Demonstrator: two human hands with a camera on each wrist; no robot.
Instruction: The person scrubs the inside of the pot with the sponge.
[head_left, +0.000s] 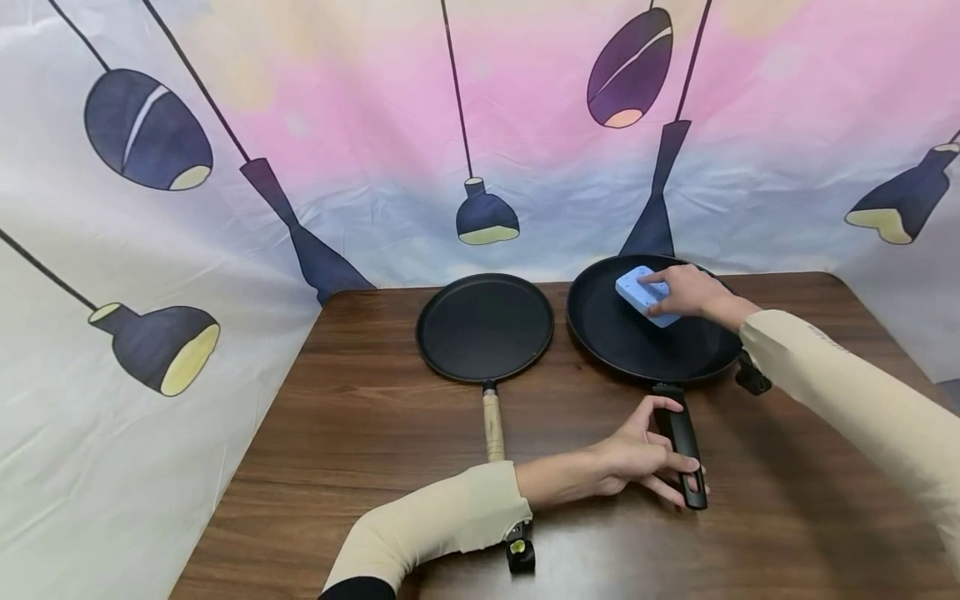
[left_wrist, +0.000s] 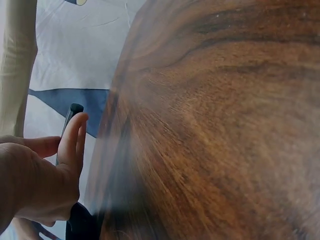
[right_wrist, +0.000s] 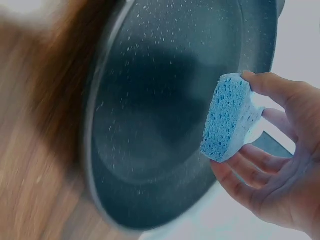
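Note:
A light blue sponge [head_left: 643, 293] is pinched between the thumb and fingers of my right hand [head_left: 693, 292], over the inside of a large black frying pan [head_left: 630, 346]. In the right wrist view the porous side of the sponge [right_wrist: 222, 120] faces the camera, and pale specks dot the pan's dark surface [right_wrist: 155, 90]. My left hand [head_left: 637, 454] grips the pan's black handle [head_left: 681, 442], thumb on one side and fingers around the other. The left wrist view shows the handle's tip [left_wrist: 76, 107] just beyond the fingers of that hand [left_wrist: 45, 175].
Left of the large pan lies a flat round black pan [head_left: 485, 327] with a pale wooden handle [head_left: 492, 425], partly behind my left forearm. Both pans are on a brown wooden table [head_left: 360, 433]. A cloth backdrop printed with lamps [head_left: 390, 150] hangs behind the table.

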